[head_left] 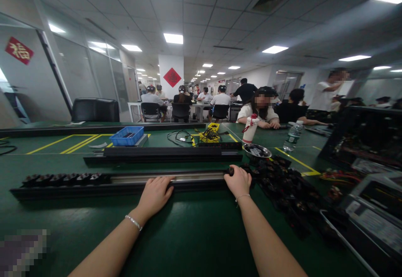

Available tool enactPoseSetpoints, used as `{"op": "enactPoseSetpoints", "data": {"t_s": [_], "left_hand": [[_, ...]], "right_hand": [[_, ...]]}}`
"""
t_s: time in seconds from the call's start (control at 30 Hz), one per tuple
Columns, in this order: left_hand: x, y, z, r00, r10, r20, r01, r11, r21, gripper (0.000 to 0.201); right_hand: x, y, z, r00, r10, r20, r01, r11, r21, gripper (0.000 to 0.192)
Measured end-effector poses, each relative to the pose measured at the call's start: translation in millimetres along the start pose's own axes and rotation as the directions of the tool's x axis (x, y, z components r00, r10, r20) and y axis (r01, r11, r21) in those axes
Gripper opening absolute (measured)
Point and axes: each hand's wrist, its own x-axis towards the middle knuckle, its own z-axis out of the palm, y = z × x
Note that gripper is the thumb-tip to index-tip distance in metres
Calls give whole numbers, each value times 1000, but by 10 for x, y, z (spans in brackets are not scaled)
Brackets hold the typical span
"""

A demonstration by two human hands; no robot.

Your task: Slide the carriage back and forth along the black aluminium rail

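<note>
A long black rail (pixel 201 186) with a silvery inner strip lies across the green table in front of me. Several small black modules (pixel 64 179) sit in a row in its left part. My left hand (pixel 156 193) lies over the middle of the rail, fingers curled across the top and thumb at the front side. Near the rail's right end, my right hand (pixel 238 180) is closed around a small black module (pixel 231 170), mostly hidden by the fingers. A heap of similar black modules (pixel 292 189) lies just right of that hand.
Behind the rail lie another black rail (pixel 163 155), a blue bin (pixel 127 136), black cables (pixel 180 137) and a yellow bin (pixel 214 126). A metal bowl (pixel 257 150), white tumbler (pixel 250 129) and water bottle (pixel 293 136) stand right. Opened electronic equipment (pixel 373 210) occupies the right side. A person sits opposite.
</note>
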Motion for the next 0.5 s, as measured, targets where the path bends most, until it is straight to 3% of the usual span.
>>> {"op": "enactPoseSetpoints", "data": {"t_s": [0.2, 0.37, 0.5], "left_hand": [[1, -7, 1, 1000, 2, 9, -2, 1000, 14, 30], [2, -3, -5, 1000, 14, 14, -14, 1000, 21, 29], [6, 10, -11, 1000, 1, 20, -1, 999, 32, 29]], "right_hand": [[17, 23, 1, 1000, 4, 8, -4, 1000, 21, 43], [17, 95, 15, 997, 50, -59, -54, 997, -55, 48], [25, 137, 8, 999, 34, -16, -35, 998, -57, 48]]}}
